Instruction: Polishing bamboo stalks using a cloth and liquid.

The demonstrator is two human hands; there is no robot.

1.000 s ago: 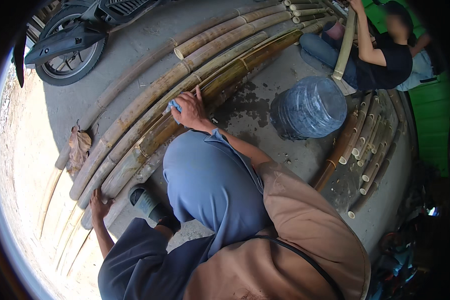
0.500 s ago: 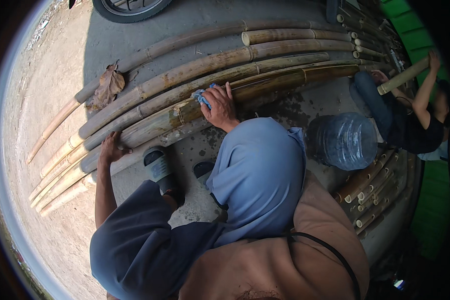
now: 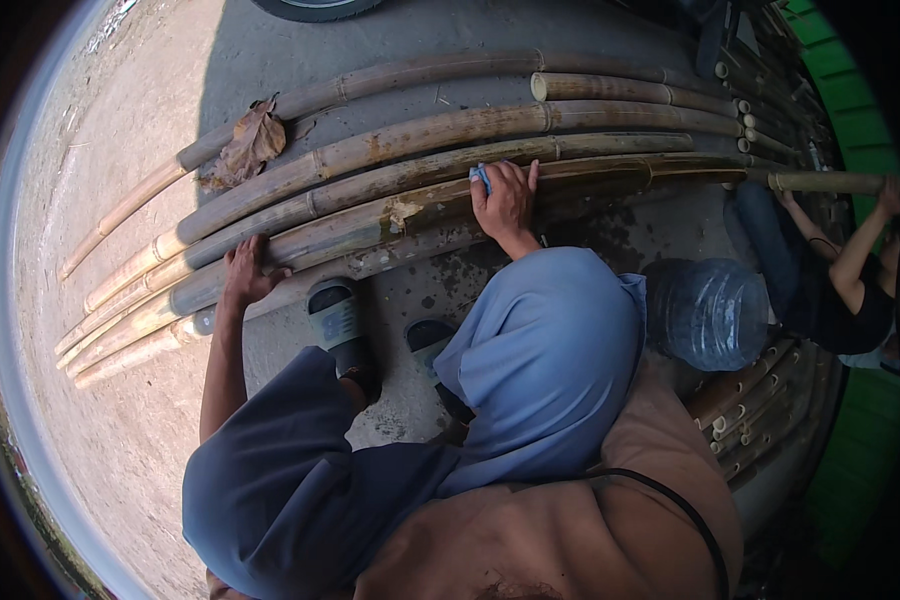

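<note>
My left hand grips a long bamboo pole, its fingers over the top and its thumb stretched along the near side. Farther right, my right hand presses a crumpled blue cloth onto the same pole. Most of the cloth is hidden under the palm. The pole looks dark and wet around and to the right of this hand, with a pale, worn patch to its left. Another bamboo pole lies along the near side, just beyond my sandals.
More bamboo poles lie beyond, with a dry leaf on them. A clear plastic water jug stands at right, beside stacked bamboo. Past it, a seated co-worker holds a bamboo piece. A wheel shows at the top.
My right hand has slid the cloth rightward along the pole. The left hand keeps its hold. The co-worker's bamboo piece has swung from slanted to nearly level. The whole view has shifted slightly.
</note>
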